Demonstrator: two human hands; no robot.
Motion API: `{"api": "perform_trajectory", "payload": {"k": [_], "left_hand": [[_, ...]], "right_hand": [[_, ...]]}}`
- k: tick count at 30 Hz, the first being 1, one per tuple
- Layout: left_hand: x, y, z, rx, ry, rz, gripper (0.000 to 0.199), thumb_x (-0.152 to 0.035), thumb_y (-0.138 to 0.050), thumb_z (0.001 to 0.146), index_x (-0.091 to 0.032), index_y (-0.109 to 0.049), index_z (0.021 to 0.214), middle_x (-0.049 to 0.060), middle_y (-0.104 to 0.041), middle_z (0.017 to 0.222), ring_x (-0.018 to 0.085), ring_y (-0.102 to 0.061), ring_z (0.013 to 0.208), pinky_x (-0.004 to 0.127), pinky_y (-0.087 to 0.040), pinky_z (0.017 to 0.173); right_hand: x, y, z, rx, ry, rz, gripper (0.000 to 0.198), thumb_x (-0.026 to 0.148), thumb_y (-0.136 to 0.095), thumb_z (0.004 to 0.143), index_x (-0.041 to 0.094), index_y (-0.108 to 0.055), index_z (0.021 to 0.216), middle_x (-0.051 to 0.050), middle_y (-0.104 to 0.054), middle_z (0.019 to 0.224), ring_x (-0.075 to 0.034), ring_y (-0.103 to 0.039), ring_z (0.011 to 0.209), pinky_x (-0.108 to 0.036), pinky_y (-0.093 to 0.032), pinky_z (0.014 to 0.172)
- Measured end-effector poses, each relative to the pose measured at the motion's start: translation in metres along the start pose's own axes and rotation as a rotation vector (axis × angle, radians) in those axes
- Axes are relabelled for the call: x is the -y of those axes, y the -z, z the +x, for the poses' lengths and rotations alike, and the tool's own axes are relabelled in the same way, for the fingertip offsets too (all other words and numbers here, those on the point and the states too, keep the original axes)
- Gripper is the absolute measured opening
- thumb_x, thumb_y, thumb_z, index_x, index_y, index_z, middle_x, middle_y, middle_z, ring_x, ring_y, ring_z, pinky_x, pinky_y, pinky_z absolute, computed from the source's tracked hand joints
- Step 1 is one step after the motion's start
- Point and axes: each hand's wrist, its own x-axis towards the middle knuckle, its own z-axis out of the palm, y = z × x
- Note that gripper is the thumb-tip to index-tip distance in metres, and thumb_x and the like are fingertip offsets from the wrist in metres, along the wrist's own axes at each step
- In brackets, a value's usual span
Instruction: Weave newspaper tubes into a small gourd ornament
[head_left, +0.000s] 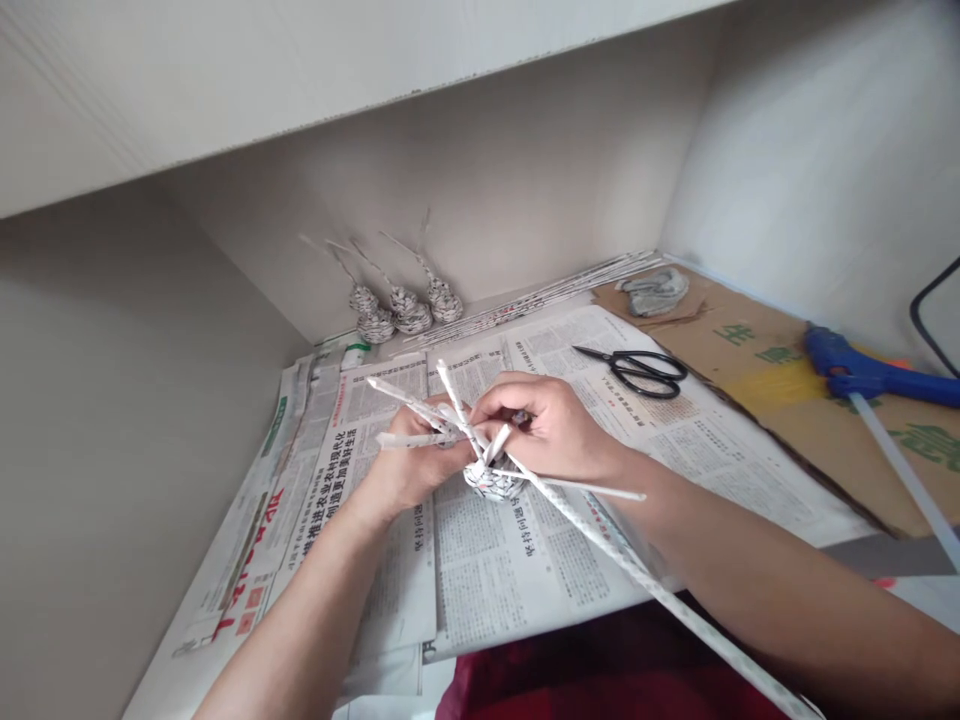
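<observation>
A small round weaving of rolled newspaper (491, 482) is between my two hands, above the newspaper-covered table. Several short paper-tube ends stick out of its top in different directions. One long paper tube (637, 572) runs from it down to the lower right, past my right forearm. My left hand (420, 462) is closed around the weaving's left side and its upright tubes. With bent fingers and thumb, my right hand (544, 420) pinches at the tubes on the upper right; its fingertips are partly hidden.
Several finished gourd-shaped weavings (411, 310) stand at the back wall beside a bundle of long paper tubes (532, 302). Black scissors (637, 370) lie on the newspaper (480, 580). At right, a blue glue gun (870, 372) and a grey cloth (654, 292) rest on cardboard (757, 400).
</observation>
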Motion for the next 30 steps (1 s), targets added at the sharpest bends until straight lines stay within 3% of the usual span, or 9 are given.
{"api": "perform_trajectory", "payload": {"k": [3,8,13,15,18,21,25,28,30], "left_hand": [[-0.001,0.0,0.0,-0.011,-0.052,0.058,0.015,-0.023,-0.07,0.072,-0.014,-0.06,0.066,0.0,-0.057,0.066,0.011,-0.052,0.06,0.023,-0.044,0.056],[0.001,0.001,0.001,0.01,-0.086,0.025,0.012,-0.024,-0.07,0.073,-0.015,-0.063,0.072,0.004,-0.066,0.077,0.016,-0.061,0.073,0.029,-0.05,0.069],[0.003,0.003,0.001,0.099,-0.058,-0.111,0.01,-0.023,-0.069,0.074,-0.015,-0.067,0.081,0.006,-0.07,0.083,0.018,-0.065,0.077,0.03,-0.052,0.072],[0.003,0.004,0.001,0.069,-0.051,-0.119,0.01,-0.022,-0.069,0.074,-0.015,-0.067,0.08,0.006,-0.07,0.082,0.017,-0.065,0.075,0.029,-0.052,0.07],[0.002,0.006,0.001,-0.014,-0.041,-0.071,0.009,-0.02,-0.068,0.074,-0.014,-0.068,0.081,0.005,-0.07,0.08,0.017,-0.064,0.073,0.029,-0.052,0.07],[0.004,0.006,0.003,-0.089,-0.02,-0.033,0.011,-0.019,-0.071,0.07,-0.013,-0.068,0.078,0.006,-0.07,0.077,0.018,-0.065,0.073,0.03,-0.052,0.071],[0.01,0.005,0.006,-0.206,-0.007,-0.054,0.013,-0.02,-0.074,0.065,-0.013,-0.066,0.073,0.004,-0.07,0.074,0.018,-0.065,0.071,0.029,-0.052,0.069],[0.012,0.003,0.007,-0.297,-0.024,-0.063,0.011,-0.017,-0.073,0.065,-0.014,-0.065,0.072,0.003,-0.07,0.073,0.017,-0.065,0.069,0.027,-0.052,0.067],[0.01,0.002,0.007,-0.337,-0.023,-0.064,0.009,-0.015,-0.07,0.065,-0.014,-0.065,0.072,0.002,-0.07,0.072,0.017,-0.065,0.068,0.026,-0.052,0.065]], "right_hand": [[-0.002,-0.002,0.001,0.009,-0.056,0.076,0.012,0.01,-0.063,0.074,0.019,-0.069,0.078,-0.002,-0.066,0.08,-0.013,-0.061,0.07,-0.026,-0.05,0.061],[0.0,0.012,0.005,0.141,-0.403,0.38,0.011,0.021,-0.067,0.076,0.017,-0.067,0.087,-0.002,-0.067,0.075,-0.012,-0.063,0.063,-0.026,-0.052,0.054],[0.003,0.035,0.011,0.113,-0.397,0.621,0.016,0.025,-0.073,0.074,0.019,-0.064,0.086,0.004,-0.059,0.066,-0.005,-0.05,0.046,-0.016,-0.035,0.036],[0.001,0.039,0.012,0.076,-0.367,0.754,0.017,0.03,-0.069,0.077,0.02,-0.063,0.088,0.003,-0.06,0.072,-0.007,-0.055,0.05,-0.017,-0.037,0.037],[0.0,0.043,0.014,-0.013,-0.351,0.883,0.02,0.038,-0.054,0.088,0.025,-0.061,0.102,-0.001,-0.065,0.1,-0.013,-0.066,0.07,-0.021,-0.046,0.047],[-0.001,0.048,0.018,-0.141,-0.4,0.832,0.029,0.037,-0.036,0.095,0.029,-0.058,0.113,-0.002,-0.06,0.123,-0.016,-0.066,0.093,-0.023,-0.05,0.055],[-0.015,0.049,0.022,-0.377,-0.396,0.726,0.026,0.031,-0.038,0.093,0.027,-0.059,0.108,-0.002,-0.06,0.122,-0.016,-0.063,0.1,-0.025,-0.053,0.062],[-0.028,0.039,0.02,-0.371,-0.493,0.655,0.026,0.019,-0.056,0.078,0.021,-0.062,0.103,-0.008,-0.066,0.106,-0.019,-0.065,0.088,-0.032,-0.054,0.068],[-0.028,0.031,0.017,-0.181,-0.535,0.537,0.039,0.008,-0.06,0.068,0.021,-0.064,0.105,-0.007,-0.066,0.105,-0.021,-0.063,0.094,-0.035,-0.052,0.076]]}}
